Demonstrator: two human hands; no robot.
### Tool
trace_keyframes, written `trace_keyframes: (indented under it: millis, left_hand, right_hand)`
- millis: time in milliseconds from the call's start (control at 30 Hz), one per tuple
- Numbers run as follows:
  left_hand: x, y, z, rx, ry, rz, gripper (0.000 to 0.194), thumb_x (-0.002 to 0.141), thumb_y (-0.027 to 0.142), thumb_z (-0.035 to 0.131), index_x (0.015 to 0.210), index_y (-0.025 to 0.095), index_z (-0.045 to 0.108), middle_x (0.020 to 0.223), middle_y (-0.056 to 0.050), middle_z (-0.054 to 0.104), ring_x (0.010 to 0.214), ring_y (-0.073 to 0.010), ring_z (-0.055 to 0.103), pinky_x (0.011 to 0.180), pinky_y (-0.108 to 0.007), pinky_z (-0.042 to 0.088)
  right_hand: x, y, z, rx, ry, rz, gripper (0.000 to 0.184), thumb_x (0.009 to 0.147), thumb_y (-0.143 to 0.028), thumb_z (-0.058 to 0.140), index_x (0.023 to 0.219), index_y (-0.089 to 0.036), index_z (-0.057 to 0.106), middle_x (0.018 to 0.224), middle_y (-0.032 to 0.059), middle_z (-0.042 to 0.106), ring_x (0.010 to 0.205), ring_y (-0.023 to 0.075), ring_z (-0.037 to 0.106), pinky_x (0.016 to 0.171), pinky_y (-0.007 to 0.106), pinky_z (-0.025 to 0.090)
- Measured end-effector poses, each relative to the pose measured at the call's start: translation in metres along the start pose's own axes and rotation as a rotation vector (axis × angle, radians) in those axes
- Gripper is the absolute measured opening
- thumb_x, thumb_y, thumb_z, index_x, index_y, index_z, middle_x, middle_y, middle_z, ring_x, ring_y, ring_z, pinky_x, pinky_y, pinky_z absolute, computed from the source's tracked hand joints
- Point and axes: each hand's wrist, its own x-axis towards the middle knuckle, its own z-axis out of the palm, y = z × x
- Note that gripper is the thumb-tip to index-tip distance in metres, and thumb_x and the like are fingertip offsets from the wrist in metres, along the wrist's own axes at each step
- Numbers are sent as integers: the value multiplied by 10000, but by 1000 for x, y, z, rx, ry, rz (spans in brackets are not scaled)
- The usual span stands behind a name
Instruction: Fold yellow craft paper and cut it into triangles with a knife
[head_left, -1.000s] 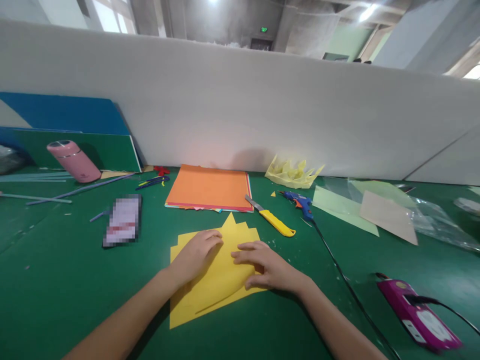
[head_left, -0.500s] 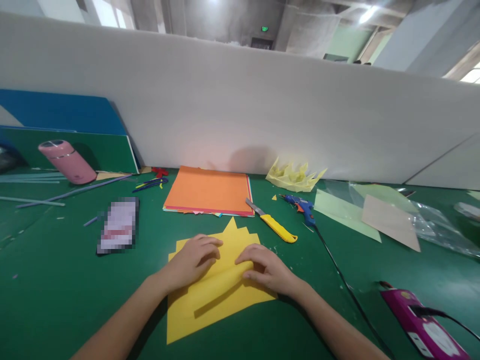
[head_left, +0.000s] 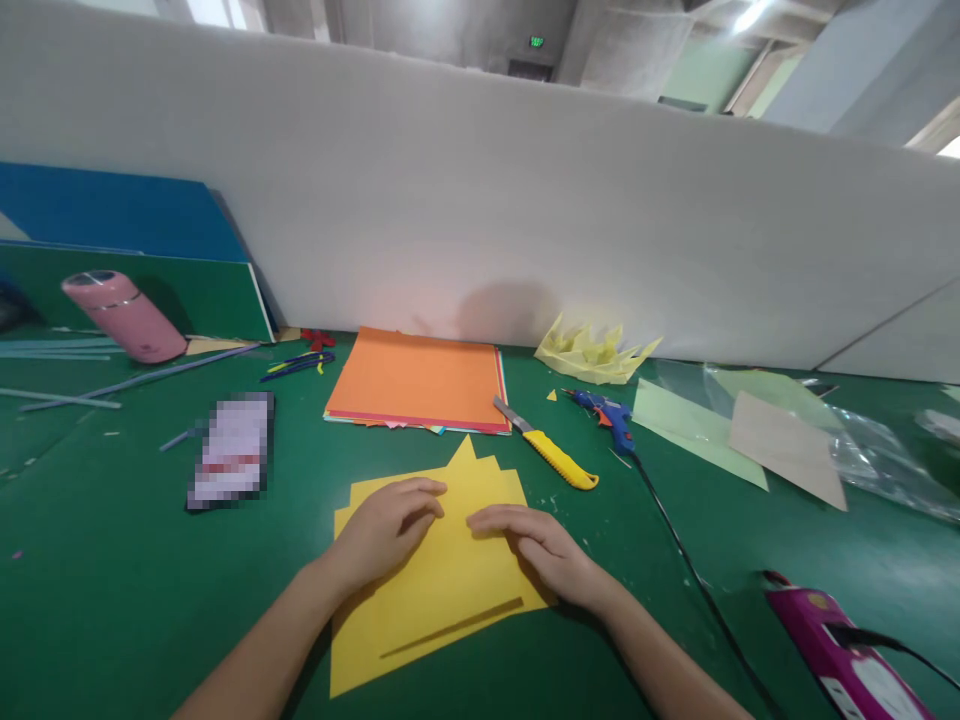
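Note:
Yellow paper sheets (head_left: 450, 590) lie layered on the green table in front of me, with pointed and stepped edges at the far side. The top sheet's near edge lifts slightly and casts a thin shadow. My left hand (head_left: 394, 525) rests on the left part of the paper, fingers loosely curved and apart. On the right part lies my right hand (head_left: 536, 540), its fingers stretched out over the sheet. A yellow utility knife (head_left: 559, 457) with its blade out is just beyond my right hand.
An orange-topped paper stack (head_left: 420, 378) lies behind. Right of it are a pale yellow paper crown (head_left: 596, 355), a blue glue gun (head_left: 615, 420) with a cord, green paper (head_left: 697, 435) and a magenta power strip (head_left: 847, 650). Leftward are a phone (head_left: 231, 450) and pink bottle (head_left: 127, 315).
The top yellow sheet was curled up under my right fingers and now lies nearly flat. My right hand has let go of the curl and flattened. The left hand has barely moved.

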Motion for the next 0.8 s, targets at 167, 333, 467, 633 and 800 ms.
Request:
trace_keyframes:
  millis: [167, 333, 467, 633, 800]
  left_hand:
    - [2, -1, -5, 60, -25, 68, 175, 888, 218, 484, 867, 228, 658, 1116, -34, 698, 1012, -207, 647, 870, -380, 495]
    - [2, -2, -4, 111, -14, 73, 141, 887, 235, 511, 834, 232, 642, 1104, -33, 697, 1014, -218, 633, 835, -402, 469]
    - [2, -1, -7, 111, -18, 147, 181, 919, 242, 479, 830, 225, 636, 1057, -40, 694, 997, -207, 621, 828, -386, 467]
    - [2, 1, -9, 42, -1, 211, 191, 937, 233, 469, 853, 214, 640, 986, -48, 688, 957, -194, 614, 838, -374, 482]
    - [1, 0, -7, -4, 14, 227, 188, 936, 241, 481, 876, 218, 657, 986, -52, 698, 948, -198, 626, 896, -406, 475]
  right_hand:
    - [1, 1, 4, -96, 19, -100, 480, 710, 9, 353, 930, -241, 698, 1070, 32, 700, 1003, 161, 637, 895, 329, 489]
    - [3, -3, 6, -148, 45, -146, 400, 694, 1, 404, 847, -236, 688, 1007, 34, 719, 916, 159, 657, 847, 310, 502]
    - [3, -2, 7, -146, 35, -151, 370, 692, -2, 416, 822, -235, 672, 1013, 31, 717, 901, 150, 656, 862, 304, 494]
    - [2, -1, 10, -134, 52, -144, 322, 719, -21, 442, 812, -240, 659, 993, 29, 723, 881, 148, 663, 876, 309, 481]
    - [4, -4, 12, -147, 48, -175, 287, 731, -30, 461, 800, -239, 645, 959, 24, 722, 827, 143, 646, 821, 308, 478]
